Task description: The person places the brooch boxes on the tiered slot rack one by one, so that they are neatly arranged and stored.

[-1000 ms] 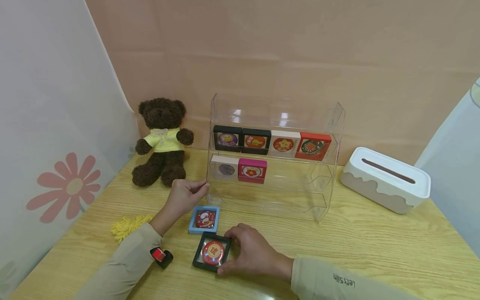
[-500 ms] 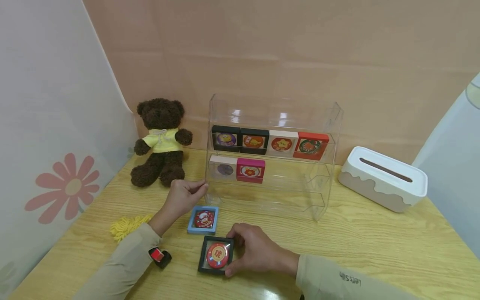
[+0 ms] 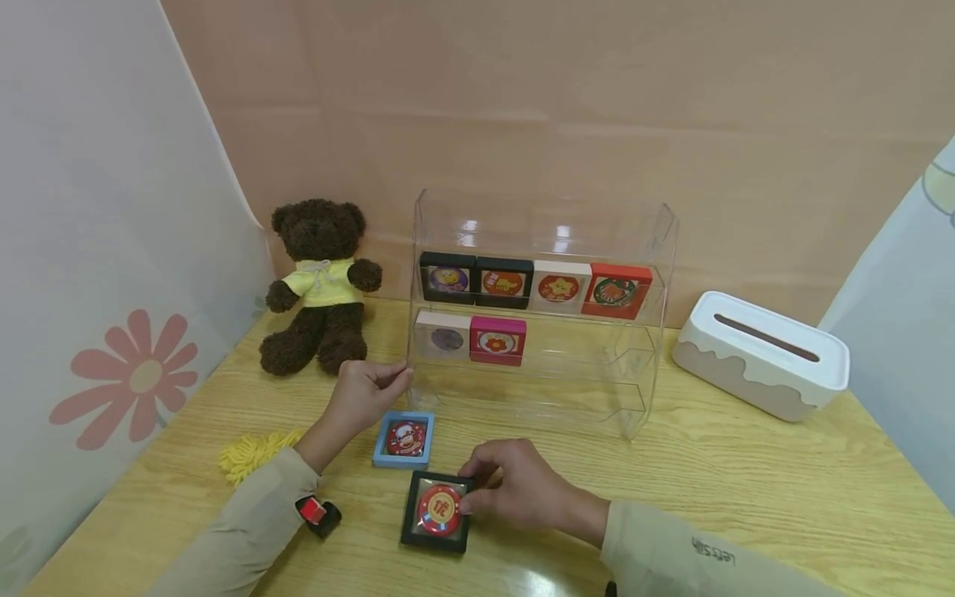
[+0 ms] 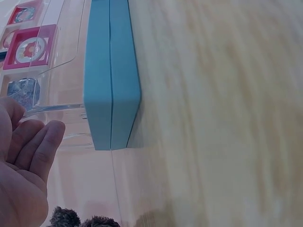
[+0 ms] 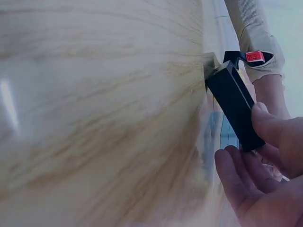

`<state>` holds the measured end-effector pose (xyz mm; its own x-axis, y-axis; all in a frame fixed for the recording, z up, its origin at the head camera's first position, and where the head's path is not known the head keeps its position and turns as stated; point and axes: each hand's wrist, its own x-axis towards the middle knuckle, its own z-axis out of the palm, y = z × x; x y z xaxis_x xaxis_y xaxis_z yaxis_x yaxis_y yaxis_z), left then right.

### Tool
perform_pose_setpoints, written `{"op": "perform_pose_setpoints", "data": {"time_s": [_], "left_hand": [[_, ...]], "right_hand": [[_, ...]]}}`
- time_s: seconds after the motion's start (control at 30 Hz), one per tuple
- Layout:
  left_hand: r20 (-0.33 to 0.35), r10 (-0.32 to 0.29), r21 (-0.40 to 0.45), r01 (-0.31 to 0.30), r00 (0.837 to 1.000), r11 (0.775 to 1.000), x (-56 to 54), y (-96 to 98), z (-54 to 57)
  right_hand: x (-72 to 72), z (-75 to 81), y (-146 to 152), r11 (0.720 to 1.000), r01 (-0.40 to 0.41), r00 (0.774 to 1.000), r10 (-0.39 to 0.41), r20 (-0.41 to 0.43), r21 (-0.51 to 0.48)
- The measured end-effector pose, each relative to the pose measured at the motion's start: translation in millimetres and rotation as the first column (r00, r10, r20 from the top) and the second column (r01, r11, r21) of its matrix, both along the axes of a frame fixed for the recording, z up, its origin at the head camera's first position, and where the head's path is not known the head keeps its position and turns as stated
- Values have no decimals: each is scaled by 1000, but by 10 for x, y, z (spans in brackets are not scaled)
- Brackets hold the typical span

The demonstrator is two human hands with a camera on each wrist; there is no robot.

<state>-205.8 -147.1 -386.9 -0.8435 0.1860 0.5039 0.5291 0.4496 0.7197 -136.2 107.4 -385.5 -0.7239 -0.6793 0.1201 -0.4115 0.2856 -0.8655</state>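
Note:
My left hand (image 3: 366,394) pinches the left edge of a clear acrylic display rack (image 3: 537,222) between thumb and fingers. In the head view, a black square frame (image 3: 438,509) with a red round badge inside is pinched at its right side by my right hand (image 3: 525,485). The right wrist view shows this black frame (image 5: 234,105) tilted, thumb on its upper face and fingers beneath, its far end close to the tabletop. A light blue frame (image 3: 403,439) with a red badge lies flat between the rack and the black frame. It looms beside the left hand (image 4: 28,151) in the left wrist view.
Several framed badges stand on two rack tiers, among them a red frame (image 3: 618,290) and a magenta frame (image 3: 497,340). A brown teddy bear (image 3: 319,282) sits left of the rack; a tissue box (image 3: 761,352) stands right. Yellow yarn (image 3: 257,454) lies near the left forearm.
My right hand has drawn the black frame a little to the right, away from the blue frame, and its thumb has shifted up the frame's side. The left hand stays at the rack's edge.

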Motion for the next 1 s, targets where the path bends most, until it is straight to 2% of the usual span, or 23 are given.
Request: {"op": "perform_pose_setpoints", "data": {"time_s": [0.33, 0.7, 0.87, 1.0], "left_hand": [[-8, -4, -19, 4, 1000, 1000, -12, 8, -4], [8, -5, -18, 5, 1000, 1000, 1, -8, -16], [60, -6, -12, 7, 998, 1000, 24, -9, 5], [72, -10, -11, 10, 997, 1000, 29, -7, 18]], "right_hand": [[16, -20, 104, 996, 35, 994, -44, -102, -84], [-2, -29, 202, 989, 89, 987, -103, -121, -116], [-34, -27, 272, 984, 140, 985, -149, -85, -108], [-69, -22, 344, 978, 170, 978, -182, -99, -124]]}}
